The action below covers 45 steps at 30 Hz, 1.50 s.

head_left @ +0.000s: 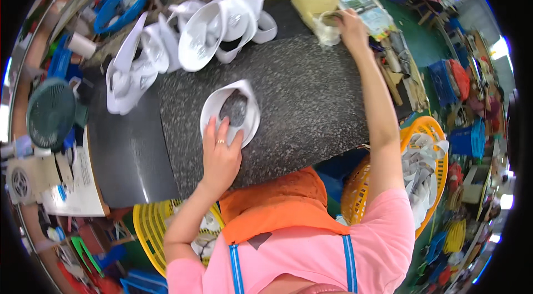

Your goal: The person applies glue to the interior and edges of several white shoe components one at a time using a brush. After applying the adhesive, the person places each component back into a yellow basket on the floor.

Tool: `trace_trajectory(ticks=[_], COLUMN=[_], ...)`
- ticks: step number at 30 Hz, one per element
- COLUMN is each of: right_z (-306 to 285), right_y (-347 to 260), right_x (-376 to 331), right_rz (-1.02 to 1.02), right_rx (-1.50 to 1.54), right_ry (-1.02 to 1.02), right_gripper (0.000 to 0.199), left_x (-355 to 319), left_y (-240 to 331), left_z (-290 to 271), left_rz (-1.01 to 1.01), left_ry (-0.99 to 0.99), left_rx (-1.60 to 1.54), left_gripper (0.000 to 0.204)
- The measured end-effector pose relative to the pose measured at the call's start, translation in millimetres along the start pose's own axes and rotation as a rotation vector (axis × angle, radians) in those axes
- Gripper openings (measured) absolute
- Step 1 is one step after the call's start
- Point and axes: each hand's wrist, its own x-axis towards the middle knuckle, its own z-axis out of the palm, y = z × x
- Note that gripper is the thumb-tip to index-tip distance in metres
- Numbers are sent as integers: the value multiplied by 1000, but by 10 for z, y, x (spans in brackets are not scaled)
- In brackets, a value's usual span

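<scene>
At the near edge, an orange apron (283, 199) lies between two yellow baskets, the left basket (147, 230) and the right basket (442, 163), both holding white scraps. Beyond it, the left hand (220, 155) rests on the near edge of a white piece (253, 113), shaped like a shoe upper, at the left-centre of the dark table (311, 99); its fingers are spread and not closed around the piece. Farther off, to the right, the right hand (353, 28) has bent fingers at the rim of a pale cup (326, 36); whether it grips anything cannot be told. Beside the cup stands a yellowish container (312, 2). Far left, more white pieces (191, 36) lie clustered.
</scene>
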Motion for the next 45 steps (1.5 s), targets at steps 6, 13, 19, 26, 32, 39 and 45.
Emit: trace_trajectory(ticks=[6,13,19,26,32,39,45], right_z=[-293,-562,-229,-150,-375,-616,-713], right_y=[1,-1441,-2502,-2477,-2407,-2212,-2238], right_x=[-245,-832,-1401,-1336,-1170,-881,-986], right_rz=[34,506,-214,-623,-878,-850,-949], right_rx=[-122,1428,837,754,758,546,350], right_ry=[140,-508,-595,-553,-856,-1087,-855], right_gripper=[28,27,25,33,30,27,12], left_x=[-215,-413,-433,-489,-473,-448,-338], left_y=[-221,-277,-263,-259,-252,-250,-241], left_z=[87,141,63,83,87,47,-5], left_rz=[25,77,83,62,57,76,151], left_ry=[69,215,138,191,215,138,108], left_rx=[-127,-75,-157,-155,-146,-131,-104], left_gripper=[39,33,32,29,24,28,30])
